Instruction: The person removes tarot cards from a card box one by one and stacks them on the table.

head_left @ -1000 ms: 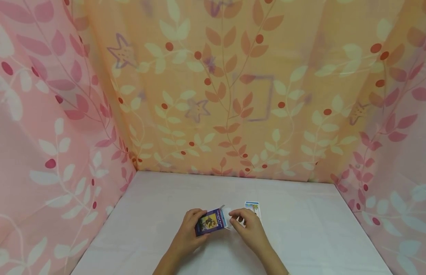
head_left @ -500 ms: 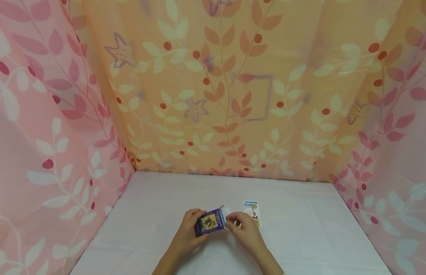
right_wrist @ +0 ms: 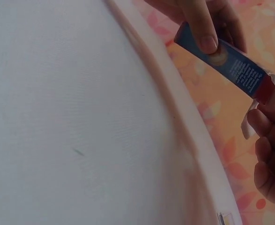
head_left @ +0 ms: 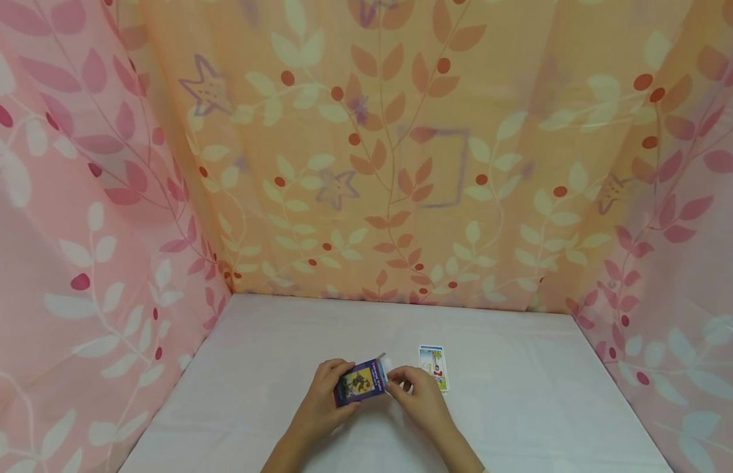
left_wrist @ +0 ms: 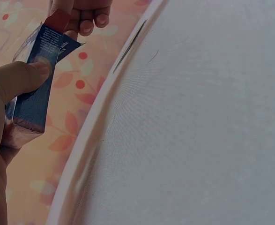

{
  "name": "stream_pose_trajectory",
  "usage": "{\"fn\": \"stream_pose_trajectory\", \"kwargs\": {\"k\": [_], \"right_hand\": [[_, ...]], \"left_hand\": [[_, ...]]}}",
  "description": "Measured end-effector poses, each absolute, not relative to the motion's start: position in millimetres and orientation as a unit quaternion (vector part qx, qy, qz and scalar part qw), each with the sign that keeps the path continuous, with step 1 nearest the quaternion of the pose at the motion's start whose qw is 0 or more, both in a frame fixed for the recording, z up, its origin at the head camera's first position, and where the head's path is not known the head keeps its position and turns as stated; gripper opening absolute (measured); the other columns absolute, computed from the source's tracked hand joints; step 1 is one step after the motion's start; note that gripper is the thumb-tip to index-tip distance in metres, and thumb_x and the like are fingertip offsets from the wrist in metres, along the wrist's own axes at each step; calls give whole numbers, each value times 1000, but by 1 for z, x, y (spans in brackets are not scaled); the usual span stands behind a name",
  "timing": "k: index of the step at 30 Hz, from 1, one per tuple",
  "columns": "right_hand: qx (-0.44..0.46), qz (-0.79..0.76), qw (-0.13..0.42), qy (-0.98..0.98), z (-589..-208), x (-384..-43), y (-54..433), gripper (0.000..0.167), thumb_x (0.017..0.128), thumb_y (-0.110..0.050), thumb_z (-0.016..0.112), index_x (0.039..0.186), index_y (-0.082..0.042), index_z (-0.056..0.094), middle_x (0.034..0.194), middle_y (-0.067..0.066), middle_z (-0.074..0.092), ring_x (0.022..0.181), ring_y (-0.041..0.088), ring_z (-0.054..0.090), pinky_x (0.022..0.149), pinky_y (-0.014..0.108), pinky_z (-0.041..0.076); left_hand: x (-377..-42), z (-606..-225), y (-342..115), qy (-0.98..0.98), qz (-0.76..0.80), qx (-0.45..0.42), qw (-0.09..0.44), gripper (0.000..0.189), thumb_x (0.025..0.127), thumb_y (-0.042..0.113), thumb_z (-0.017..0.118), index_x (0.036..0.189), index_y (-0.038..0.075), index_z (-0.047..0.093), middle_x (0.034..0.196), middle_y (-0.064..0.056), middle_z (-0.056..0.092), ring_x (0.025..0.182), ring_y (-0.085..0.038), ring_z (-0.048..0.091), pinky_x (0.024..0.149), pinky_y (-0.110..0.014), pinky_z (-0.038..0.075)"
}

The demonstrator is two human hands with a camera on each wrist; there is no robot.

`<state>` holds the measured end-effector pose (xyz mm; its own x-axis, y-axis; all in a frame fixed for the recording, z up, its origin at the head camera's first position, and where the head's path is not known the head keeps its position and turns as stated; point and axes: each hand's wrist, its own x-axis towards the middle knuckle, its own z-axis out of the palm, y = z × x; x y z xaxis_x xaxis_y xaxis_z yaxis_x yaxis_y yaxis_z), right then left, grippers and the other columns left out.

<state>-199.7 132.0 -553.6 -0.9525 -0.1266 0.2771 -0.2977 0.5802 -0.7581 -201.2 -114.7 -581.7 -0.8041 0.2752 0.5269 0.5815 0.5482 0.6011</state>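
Observation:
My left hand grips a purple tarot card box with a yellow picture on its front, thumb along its narrow side. The box is tilted, its open end toward my right hand. There a pale strip shows beside the raised flap. My right thumb and forefinger pinch at that open end, the other fingers curled. In the left wrist view, a red side flap stands out under a right finger. In the right wrist view, right fingers curl below the box mouth, hiding what lies between the tips.
A small stack of picture cards lies face up on the white table, just beyond my right hand. Patterned cloth hangs behind the table and along both sides.
My right hand has moved left and slightly down, closer to the box mouth, covering more of the pale part there. More of the card stack is uncovered. The left hand holds still.

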Motion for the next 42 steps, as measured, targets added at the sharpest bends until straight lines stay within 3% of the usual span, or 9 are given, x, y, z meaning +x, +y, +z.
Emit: {"fn": "stream_pose_trajectory", "kwargs": {"k": [11,18,42], "right_hand": [[124,441,124,-880,-554,-201,132,10,88,-17,79,97,-19,76,81,-14,66,73,2,55,64,21,49],[100,464,95,-875,-551,-200,135,10,91,-17,76,100,-21,74,78,-15,67,69,2,57,63,21,49],[79,488,117,-861,-535,-202,153,13,90,-12,78,99,-20,76,77,-13,68,67,7,57,59,21,46]], "left_hand": [[-202,-582,-115,-862,-403,-245,187,80,70,21,96,140,16,59,136,6,50,125,-10,48,104,-35,50],[-201,-580,-116,-862,-394,-252,196,78,70,20,96,139,14,59,134,2,52,124,-12,48,102,-36,51],[-201,-579,-116,-869,-393,-240,182,79,72,24,95,141,22,57,136,6,50,125,-10,47,106,-36,49]]}}
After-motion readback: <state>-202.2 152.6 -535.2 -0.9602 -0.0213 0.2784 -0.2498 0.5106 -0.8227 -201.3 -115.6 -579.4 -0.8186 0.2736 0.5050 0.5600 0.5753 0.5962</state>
